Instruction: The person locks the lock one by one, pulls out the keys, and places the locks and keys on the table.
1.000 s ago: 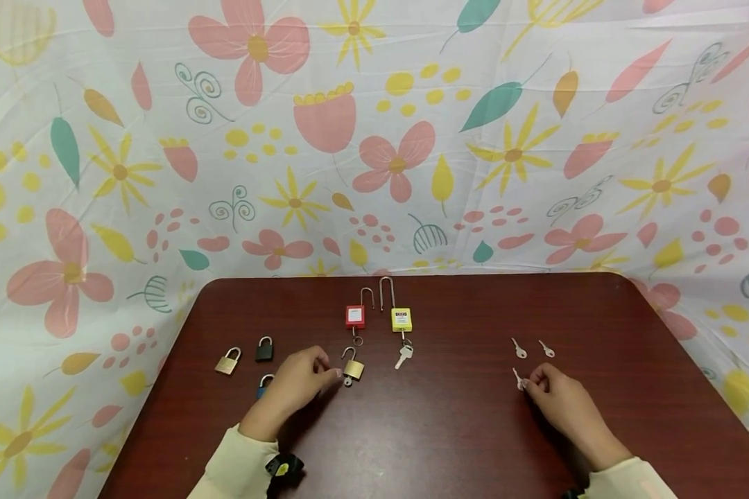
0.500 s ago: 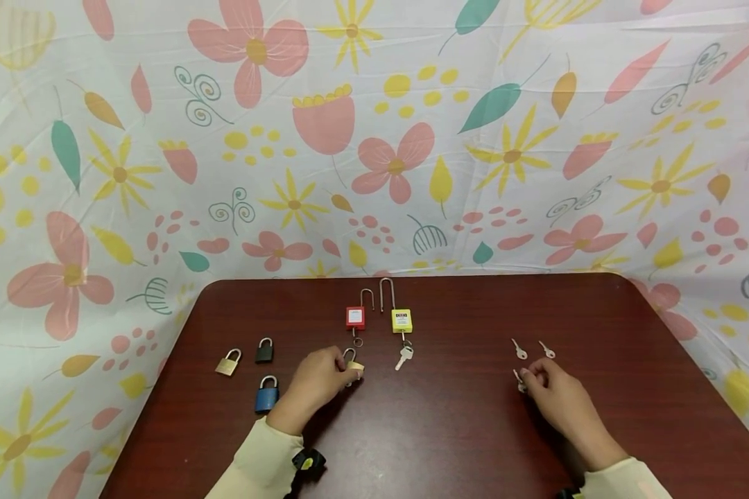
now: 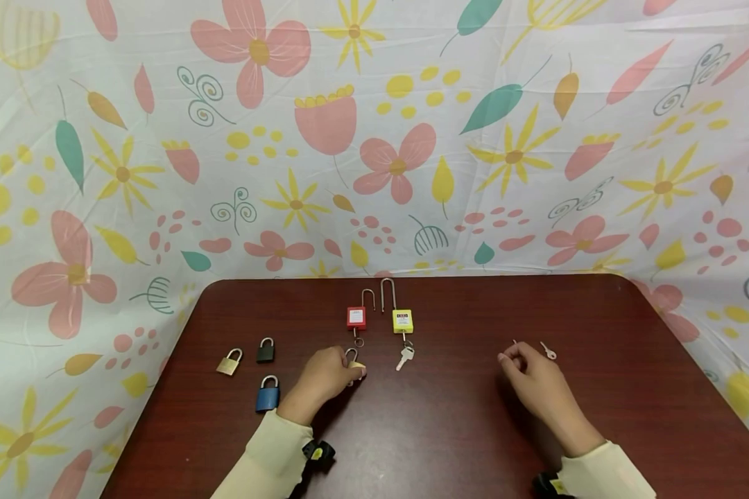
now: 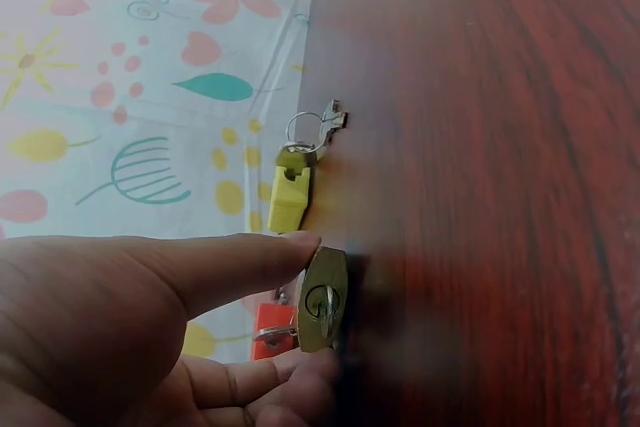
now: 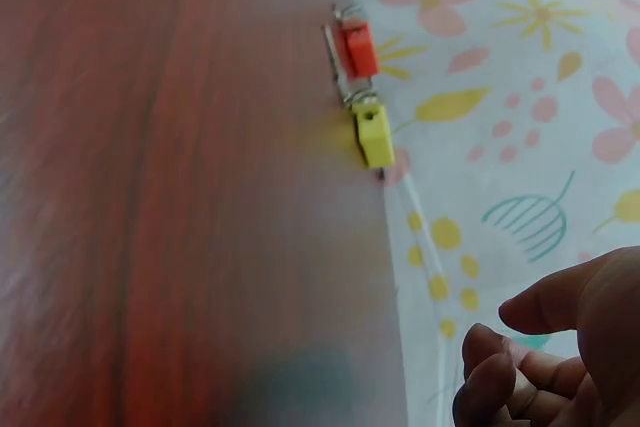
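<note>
Thumb and fingers of my left hand (image 3: pixel 326 378) grip a brass padlock (image 4: pixel 323 299) by its sides. Its shackle stands up behind the fingers, and a key (image 4: pixel 328 309) shows at its keyhole end in the left wrist view. On the right, my right hand (image 3: pixel 543 384) hovers with thumb and fingertips curled together; the small key that lay at these fingertips no longer shows on the table and is hidden in the fingers. A second key lies mostly behind this hand, only its tip showing. Another small key (image 3: pixel 548 351) lies just beyond it.
Behind the left hand lie a red padlock (image 3: pixel 356 318) and a yellow padlock (image 3: pixel 402 321), shackles open, with a key (image 3: pixel 404 357) hanging from the yellow one. At the left sit a brass padlock (image 3: pixel 229 362), a black padlock (image 3: pixel 265 351) and a blue padlock (image 3: pixel 267 394). Flowered cloth (image 3: pixel 374 138) borders the table (image 3: pixel 424 430).
My left hand has moved right and taken hold of the brass padlock. My right hand, first at the nearest small key, has shifted left, and that key has gone from sight.
</note>
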The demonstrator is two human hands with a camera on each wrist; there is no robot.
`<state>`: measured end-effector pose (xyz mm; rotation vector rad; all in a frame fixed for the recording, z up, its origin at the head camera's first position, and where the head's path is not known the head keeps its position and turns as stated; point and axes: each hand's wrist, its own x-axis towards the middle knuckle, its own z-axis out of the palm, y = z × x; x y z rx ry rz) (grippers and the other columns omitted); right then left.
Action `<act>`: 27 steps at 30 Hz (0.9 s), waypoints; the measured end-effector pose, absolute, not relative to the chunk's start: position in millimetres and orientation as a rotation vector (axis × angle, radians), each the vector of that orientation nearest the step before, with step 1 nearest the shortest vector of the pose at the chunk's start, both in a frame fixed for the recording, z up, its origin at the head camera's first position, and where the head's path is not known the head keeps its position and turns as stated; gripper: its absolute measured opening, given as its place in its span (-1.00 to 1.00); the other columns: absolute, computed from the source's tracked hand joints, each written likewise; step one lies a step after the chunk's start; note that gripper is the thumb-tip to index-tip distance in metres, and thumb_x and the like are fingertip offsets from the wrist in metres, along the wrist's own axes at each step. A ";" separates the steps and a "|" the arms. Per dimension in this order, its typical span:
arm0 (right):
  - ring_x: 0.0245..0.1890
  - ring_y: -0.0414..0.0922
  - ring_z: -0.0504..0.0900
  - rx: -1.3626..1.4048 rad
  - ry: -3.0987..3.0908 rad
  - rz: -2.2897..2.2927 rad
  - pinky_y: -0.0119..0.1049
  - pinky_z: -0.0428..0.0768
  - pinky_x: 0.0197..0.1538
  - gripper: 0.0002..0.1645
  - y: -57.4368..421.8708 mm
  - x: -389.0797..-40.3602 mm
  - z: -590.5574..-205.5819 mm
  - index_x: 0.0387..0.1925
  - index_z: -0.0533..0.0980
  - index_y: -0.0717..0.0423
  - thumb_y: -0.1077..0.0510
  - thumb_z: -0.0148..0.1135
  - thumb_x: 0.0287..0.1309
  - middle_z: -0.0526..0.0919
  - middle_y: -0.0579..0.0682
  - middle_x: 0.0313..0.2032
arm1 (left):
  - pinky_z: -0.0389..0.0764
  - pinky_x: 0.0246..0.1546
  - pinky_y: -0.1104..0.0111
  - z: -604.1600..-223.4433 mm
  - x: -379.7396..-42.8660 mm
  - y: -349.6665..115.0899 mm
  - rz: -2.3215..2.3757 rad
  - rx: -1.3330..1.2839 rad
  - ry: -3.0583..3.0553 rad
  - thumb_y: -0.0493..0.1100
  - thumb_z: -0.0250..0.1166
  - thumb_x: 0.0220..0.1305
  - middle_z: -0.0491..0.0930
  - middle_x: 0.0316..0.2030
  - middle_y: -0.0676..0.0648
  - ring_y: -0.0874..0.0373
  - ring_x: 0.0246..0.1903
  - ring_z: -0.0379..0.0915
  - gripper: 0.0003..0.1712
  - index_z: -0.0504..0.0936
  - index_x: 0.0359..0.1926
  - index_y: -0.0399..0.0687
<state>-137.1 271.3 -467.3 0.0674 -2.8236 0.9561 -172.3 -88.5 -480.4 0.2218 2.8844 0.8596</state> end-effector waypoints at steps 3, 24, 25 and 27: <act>-0.68 -0.17 0.33 0.094 -2.809 0.991 -0.28 0.34 -0.56 -0.82 263.7 -139.5 -464.1 -0.29 0.47 0.02 0.00 0.08 0.35 0.44 -0.10 -0.56 | 0.19 -0.70 0.37 -480.5 -173.1 -88.4 0.878 0.216 2.865 0.04 0.39 0.05 0.29 -0.77 0.09 0.19 -0.71 0.18 -0.56 0.38 -0.70 -0.06; -0.60 -0.14 0.40 0.245 -2.728 1.142 -0.23 0.38 -0.45 -0.86 213.3 -158.5 -451.4 -0.29 0.50 -0.02 0.03 0.11 0.33 0.48 -0.14 -0.53 | 0.22 -0.66 0.38 -485.2 -171.8 -85.6 0.997 0.258 2.788 0.01 0.31 0.16 0.32 -0.73 0.09 0.19 -0.67 0.22 -0.58 0.36 -0.68 -0.01; -0.59 -0.14 0.41 0.251 -2.735 1.162 -0.23 0.40 -0.48 -0.86 210.3 -159.0 -451.2 -0.29 0.50 -0.03 0.03 0.11 0.34 0.48 -0.14 -0.53 | 0.22 -0.66 0.38 -483.3 -171.2 -85.1 1.015 0.261 2.775 0.01 0.30 0.17 0.33 -0.72 0.09 0.19 -0.67 0.22 -0.59 0.36 -0.67 -0.01; -0.57 -0.13 0.43 0.266 -2.745 1.197 -0.25 0.41 -0.48 -0.87 203.6 -160.2 -451.1 -0.28 0.50 -0.04 0.03 0.11 0.33 0.49 -0.14 -0.53 | 0.22 -0.66 0.38 -478.3 -169.8 -83.5 1.049 0.271 2.757 0.02 0.29 0.19 0.34 -0.71 0.09 0.20 -0.66 0.22 -0.60 0.37 -0.65 -0.01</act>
